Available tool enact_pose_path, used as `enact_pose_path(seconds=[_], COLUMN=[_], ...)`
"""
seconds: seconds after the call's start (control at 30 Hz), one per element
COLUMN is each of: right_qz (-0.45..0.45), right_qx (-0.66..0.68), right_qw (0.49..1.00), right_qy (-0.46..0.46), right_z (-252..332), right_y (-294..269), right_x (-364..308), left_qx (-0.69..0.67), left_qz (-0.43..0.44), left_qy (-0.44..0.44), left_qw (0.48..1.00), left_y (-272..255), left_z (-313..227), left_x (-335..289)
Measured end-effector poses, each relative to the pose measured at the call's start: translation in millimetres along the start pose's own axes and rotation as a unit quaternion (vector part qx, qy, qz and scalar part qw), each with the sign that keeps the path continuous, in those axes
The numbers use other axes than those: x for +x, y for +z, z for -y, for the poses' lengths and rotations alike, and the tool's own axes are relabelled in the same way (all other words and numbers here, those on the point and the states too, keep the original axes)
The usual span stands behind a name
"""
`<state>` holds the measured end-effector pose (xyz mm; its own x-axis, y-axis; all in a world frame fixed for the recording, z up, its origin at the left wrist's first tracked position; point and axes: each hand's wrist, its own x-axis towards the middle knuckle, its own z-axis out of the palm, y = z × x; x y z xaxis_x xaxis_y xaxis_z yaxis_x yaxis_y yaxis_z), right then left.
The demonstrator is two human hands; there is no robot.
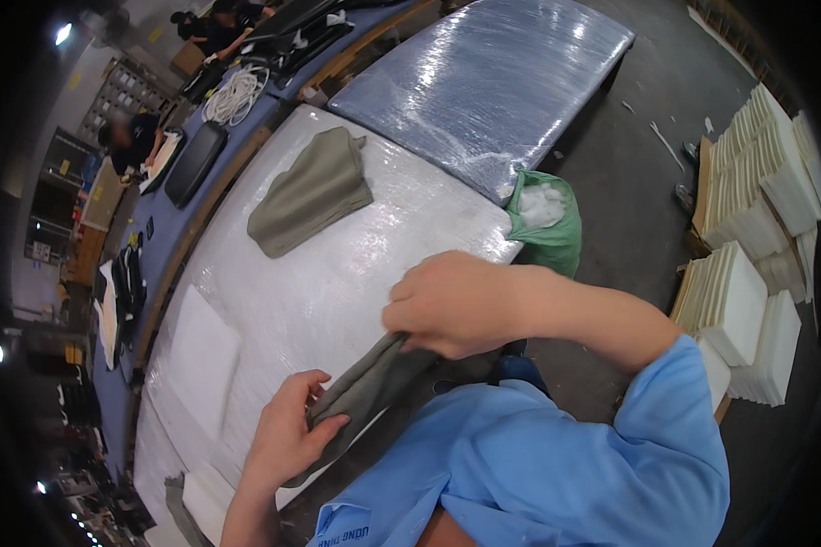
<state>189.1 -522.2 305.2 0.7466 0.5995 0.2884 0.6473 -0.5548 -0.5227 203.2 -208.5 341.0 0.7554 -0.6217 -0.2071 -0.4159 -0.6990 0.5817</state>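
Note:
A strip of folded olive-green fabric (370, 387) hangs at the near edge of the plastic-wrapped white table (337, 283). My left hand (292, 424) grips its lower left end, the thumb on one side and the fingers on the other. Over the upper end my right hand (447, 305) is closed, its fingers curled down on the cloth's edge. Farther up the table lies another olive-green fabric piece (312, 193), spread flat and apart from both hands. A flat white foam sheet (201, 356) rests on the left of the table.
A plastic-wrapped blue table (483, 82) adjoins at the far side. At its corner hangs a green bag (556, 219) of white stuffing. Stacked white foam sheets (762, 182) stand right. Along the left runs a blue bench (169, 232) with a coiled white rope (237, 96); co-workers stand behind it.

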Motion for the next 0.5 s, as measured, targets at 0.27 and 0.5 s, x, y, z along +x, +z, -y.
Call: enact_pose_path(seconds=[0.27,0.5], right_qz=[0.024,-0.028], right_qx=[0.041,0.075], right_qw=[0.998,0.997], right_qy=[-0.050,-0.008], right_z=[-13,-15], right_y=[13,20], right_x=[1,-20], left_qx=[0.161,0.031], left_qz=[0.218,0.575], left_qy=[-0.035,0.133], left_qw=[0.962,0.807], left_y=[-16,-40], left_z=[-45,-47], left_x=[50,148])
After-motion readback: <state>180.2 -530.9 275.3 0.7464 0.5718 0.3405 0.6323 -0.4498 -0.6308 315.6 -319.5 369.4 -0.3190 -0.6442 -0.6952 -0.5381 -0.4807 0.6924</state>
